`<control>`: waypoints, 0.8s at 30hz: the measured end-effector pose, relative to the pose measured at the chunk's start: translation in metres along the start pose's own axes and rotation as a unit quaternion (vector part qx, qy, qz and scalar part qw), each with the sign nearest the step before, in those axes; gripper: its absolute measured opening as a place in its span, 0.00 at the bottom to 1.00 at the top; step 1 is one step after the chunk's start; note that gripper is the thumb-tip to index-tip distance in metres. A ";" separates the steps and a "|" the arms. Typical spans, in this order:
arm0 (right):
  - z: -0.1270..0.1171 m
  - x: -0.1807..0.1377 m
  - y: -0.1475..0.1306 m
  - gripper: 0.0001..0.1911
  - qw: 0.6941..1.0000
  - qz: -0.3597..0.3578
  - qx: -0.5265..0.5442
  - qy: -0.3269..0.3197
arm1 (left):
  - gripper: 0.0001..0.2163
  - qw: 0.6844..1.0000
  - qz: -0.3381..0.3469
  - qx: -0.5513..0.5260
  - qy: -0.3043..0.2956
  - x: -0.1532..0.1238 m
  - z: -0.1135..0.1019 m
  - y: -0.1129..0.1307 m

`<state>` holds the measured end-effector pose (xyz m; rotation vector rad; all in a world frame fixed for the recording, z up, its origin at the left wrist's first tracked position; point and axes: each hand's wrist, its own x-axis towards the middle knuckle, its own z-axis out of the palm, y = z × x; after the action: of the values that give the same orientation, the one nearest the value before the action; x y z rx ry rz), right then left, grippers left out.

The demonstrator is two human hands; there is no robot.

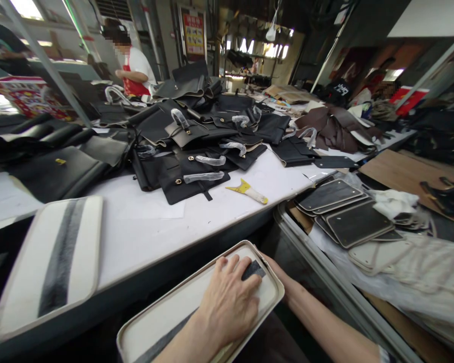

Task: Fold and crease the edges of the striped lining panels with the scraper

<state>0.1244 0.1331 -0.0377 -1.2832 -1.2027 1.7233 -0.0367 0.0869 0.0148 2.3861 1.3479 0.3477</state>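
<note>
A cream-lined, rounded bag panel [181,315] with a raised rim and a dark strip down its middle is tilted below the table edge. Across its inner face lies my left hand [232,292], fingers bent and spread, pressing near the upper end. My right hand [275,272] grips the right-hand rim from outside; its fingers are mostly hidden behind the panel. A similar cream panel [85,247] with a dark strip rests on the table's left end.
Black leather bag pieces [196,176] with plastic-wrapped handles are heaped across the white table [147,232]. A yellow-and-white tool [247,190] lies near its edge. Dark flat panels [357,222] stack in a bin at right. A co-worker [134,65] in a red apron stands beyond.
</note>
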 end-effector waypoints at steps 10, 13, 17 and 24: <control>-0.008 -0.044 0.008 0.26 0.989 -0.020 -0.020 0.144 | 0.11 1.000 0.009 0.006 0.017 -0.003 0.005 -0.004; -0.009 -0.047 0.015 0.22 0.966 -0.066 -0.144 0.206 | 0.15 1.000 0.006 0.004 0.019 -0.002 0.002 -0.004; -0.005 -0.052 0.014 0.15 0.922 -0.157 -0.270 0.228 | 0.17 1.000 0.009 0.002 0.010 -0.002 0.001 -0.005; 0.000 -0.057 0.003 0.17 0.868 -0.219 -0.410 0.173 | 0.18 1.000 0.021 0.013 0.005 -0.003 0.005 -0.007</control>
<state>0.1407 0.0815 -0.0207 -1.5213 -1.9021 0.5962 -0.0415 0.0861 0.0068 2.4400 1.3166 0.3565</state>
